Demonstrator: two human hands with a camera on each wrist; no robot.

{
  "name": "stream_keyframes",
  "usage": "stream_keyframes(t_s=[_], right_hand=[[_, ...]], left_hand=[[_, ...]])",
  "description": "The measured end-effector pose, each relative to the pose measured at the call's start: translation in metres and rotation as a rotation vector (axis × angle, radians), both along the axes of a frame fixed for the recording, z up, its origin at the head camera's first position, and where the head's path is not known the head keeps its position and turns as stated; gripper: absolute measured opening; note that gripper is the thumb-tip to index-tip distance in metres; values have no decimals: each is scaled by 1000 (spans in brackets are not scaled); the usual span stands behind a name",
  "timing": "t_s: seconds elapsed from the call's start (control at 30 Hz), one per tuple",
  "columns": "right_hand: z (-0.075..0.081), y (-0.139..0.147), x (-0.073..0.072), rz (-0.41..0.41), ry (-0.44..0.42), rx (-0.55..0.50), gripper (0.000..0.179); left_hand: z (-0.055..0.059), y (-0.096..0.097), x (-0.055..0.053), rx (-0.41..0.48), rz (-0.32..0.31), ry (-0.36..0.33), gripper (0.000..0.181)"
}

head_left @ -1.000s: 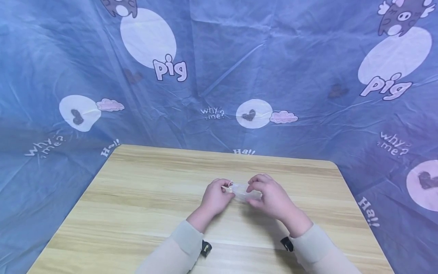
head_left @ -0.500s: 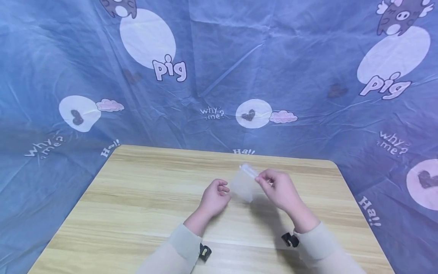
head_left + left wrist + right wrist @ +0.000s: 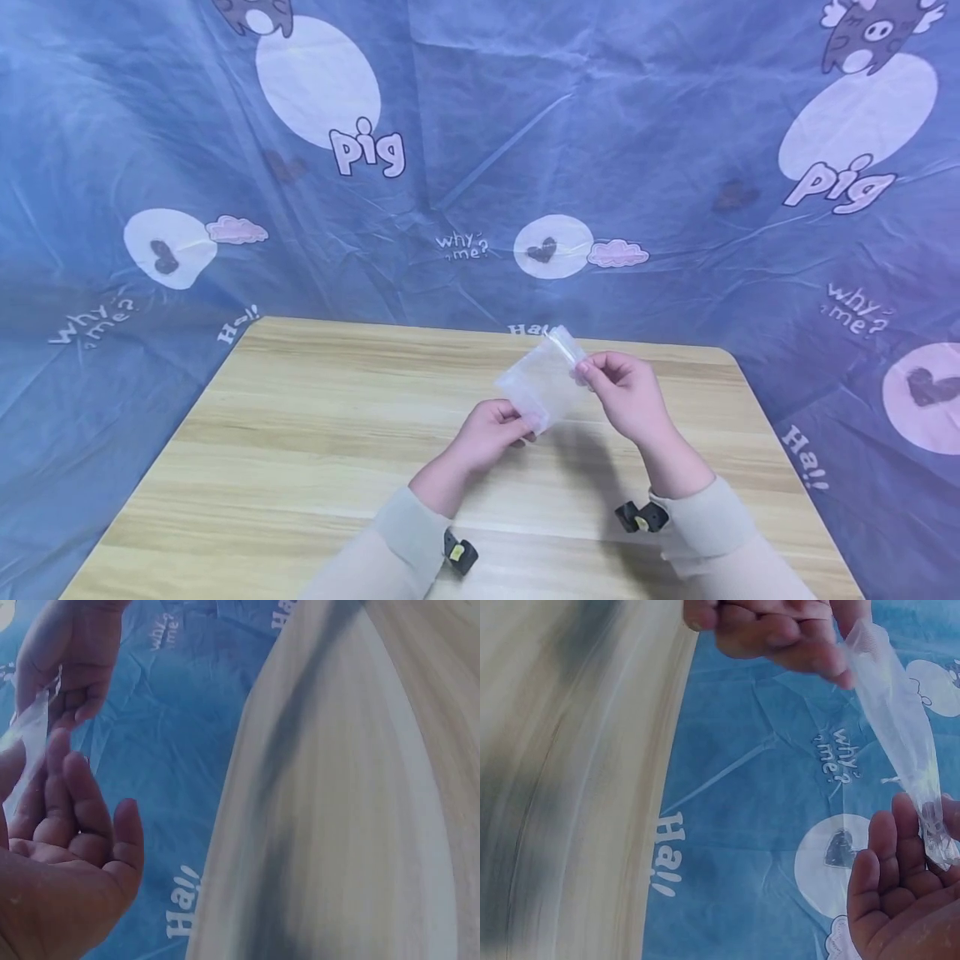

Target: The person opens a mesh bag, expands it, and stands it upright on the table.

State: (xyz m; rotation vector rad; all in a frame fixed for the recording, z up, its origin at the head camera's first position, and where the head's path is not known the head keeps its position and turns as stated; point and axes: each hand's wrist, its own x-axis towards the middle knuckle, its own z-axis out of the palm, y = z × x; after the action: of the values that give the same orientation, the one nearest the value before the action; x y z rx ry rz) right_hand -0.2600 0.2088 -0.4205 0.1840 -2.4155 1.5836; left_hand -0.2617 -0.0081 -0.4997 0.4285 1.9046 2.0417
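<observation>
A small, flat, translucent white bag is stretched out between both hands above the table, tilted up toward the right. My left hand pinches its lower corner between thumb and fingers. At the opposite end, which has a shiny clear band, my right hand pinches the edge. Seen from the right wrist, the bag looks fine-meshed, with a short white thread sticking out at its side. It shows nearly edge-on in the left wrist view, where the left thumb partly covers the bag.
The wood-grain table spreads beneath both hands. Behind and beside it hangs a blue printed cloth. Black clips are attached near both sleeve cuffs, the left clip and the right clip.
The bag, earlier bunched low between both hands, has been raised and spread toward the upper right by the right hand. The left hand, loose half a second ago, now grips its lower corner.
</observation>
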Motion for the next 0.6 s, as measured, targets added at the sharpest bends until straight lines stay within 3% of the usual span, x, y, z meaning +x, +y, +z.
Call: stream_keyframes(t_s=[0.3, 0.6], right_hand=[[-2, -2, -1, 18, 23, -29, 14], [-7, -1, -2, 55, 27, -39, 13]], left_hand=[[5, 7, 3, 37, 172, 6, 16], [10, 9, 5, -38, 238, 33, 13]])
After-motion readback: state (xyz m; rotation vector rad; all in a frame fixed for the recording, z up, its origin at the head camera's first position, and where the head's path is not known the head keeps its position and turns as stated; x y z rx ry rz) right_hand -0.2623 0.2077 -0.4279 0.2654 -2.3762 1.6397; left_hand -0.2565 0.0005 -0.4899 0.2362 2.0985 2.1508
